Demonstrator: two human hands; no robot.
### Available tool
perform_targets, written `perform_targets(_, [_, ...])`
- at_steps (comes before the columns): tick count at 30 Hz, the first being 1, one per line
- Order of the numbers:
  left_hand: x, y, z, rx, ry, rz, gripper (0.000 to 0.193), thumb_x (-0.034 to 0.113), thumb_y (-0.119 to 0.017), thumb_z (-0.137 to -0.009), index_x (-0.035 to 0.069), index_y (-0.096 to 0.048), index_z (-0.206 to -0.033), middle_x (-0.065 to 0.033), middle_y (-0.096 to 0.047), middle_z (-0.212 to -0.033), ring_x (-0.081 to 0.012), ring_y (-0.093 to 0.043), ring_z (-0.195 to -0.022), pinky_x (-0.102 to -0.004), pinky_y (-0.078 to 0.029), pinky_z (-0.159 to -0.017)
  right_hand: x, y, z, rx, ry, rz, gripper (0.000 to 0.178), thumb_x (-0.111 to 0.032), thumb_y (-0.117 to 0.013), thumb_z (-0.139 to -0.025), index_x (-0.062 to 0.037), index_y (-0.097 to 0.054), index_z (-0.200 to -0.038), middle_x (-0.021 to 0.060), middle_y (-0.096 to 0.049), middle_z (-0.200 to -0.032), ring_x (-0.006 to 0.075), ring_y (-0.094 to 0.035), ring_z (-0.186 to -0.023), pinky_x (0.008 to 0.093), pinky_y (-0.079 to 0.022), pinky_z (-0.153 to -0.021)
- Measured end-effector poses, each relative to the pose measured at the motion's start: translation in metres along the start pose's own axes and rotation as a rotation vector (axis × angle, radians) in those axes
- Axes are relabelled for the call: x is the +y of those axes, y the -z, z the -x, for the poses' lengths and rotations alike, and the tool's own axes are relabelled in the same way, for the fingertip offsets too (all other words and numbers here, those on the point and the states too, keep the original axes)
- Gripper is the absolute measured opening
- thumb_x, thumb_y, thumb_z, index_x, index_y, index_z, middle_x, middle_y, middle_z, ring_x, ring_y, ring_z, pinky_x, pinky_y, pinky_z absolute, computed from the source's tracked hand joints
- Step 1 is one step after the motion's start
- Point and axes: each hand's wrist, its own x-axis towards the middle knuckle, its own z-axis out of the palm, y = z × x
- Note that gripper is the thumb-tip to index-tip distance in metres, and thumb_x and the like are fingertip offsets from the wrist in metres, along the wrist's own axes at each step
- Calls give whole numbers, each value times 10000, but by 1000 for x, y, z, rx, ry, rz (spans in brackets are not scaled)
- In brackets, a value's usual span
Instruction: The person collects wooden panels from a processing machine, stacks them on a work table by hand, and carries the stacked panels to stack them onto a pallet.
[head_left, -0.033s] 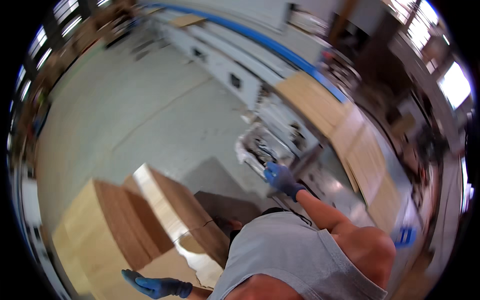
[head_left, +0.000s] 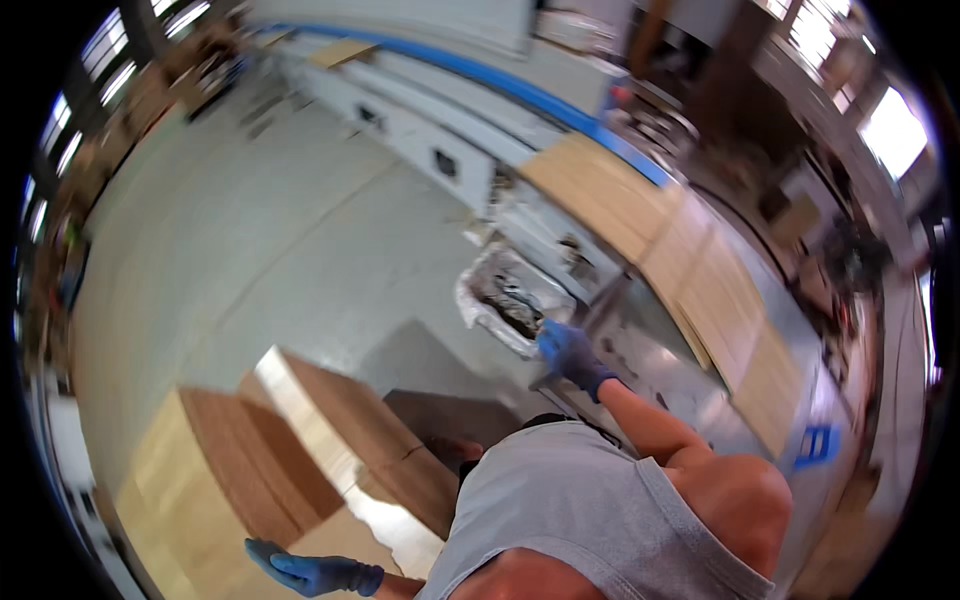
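Observation:
My left hand (head_left: 315, 574), in a blue glove, is held out flat with its fingers straight and the thumb lying along them. It is over or beside a stack of pale wooden panels (head_left: 182, 490) with brown edges; whether it touches them I cannot tell. A second stack of brown-edged panels (head_left: 350, 405) stands close to my body. My right hand (head_left: 575, 358), also gloved in blue, hangs in front of a white-lined bin (head_left: 478, 308) with scraps in it. Its fingers point away from me, bent and partly hidden, so whether they hold anything does not show.
A long machine bed with a blue rail (head_left: 480, 78) runs from far left to the right. Pale boards (head_left: 600, 190) lie along it and on the metal table (head_left: 640, 345) to my right. Grey floor (head_left: 300, 210) spreads ahead. Boxes and clutter line the far left wall.
The view has turned slightly, so the machine, boards and bin sit a little further left. Both hands keep nearly the same pose, and nothing has visibly been taken hold of or let go.

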Motion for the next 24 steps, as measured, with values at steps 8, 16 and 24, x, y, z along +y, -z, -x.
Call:
perform_targets(8, [68,-137,229,-1012,428,471,384,143,-503,-983,-62,-564,-1302,-160,-617,-1271,-252,-622,-1061,-331,-499,-920,265,250,186,1094,-446,473,362,-160,-636,-879,30,-617,-1187,256,-637,-1181,407,-595,-1131,437,-472,-966])
perform_targets(16, [206,-168,495,-2057,1214,487,479,359,-510,-993,74,-473,-1375,-166,-543,-1342,-294,-587,-1132,-460,-485,-974,423,340,367,1180,-1089,581,452,-284,-644,-875,30,-612,-1197,281,-609,-1193,442,-567,-1114,486,-452,-963])
perform_targets(24, [269,-153,636,-2221,1557,496,432,442,-567,-973,110,-563,-1250,-76,-638,-1146,-259,-619,-1010,-405,-527,-870,466,286,311,1094,-845,504,508,-325,-643,-876,-1,-582,-1262,251,-618,-1193,408,-537,-1179,494,-389,-1037])
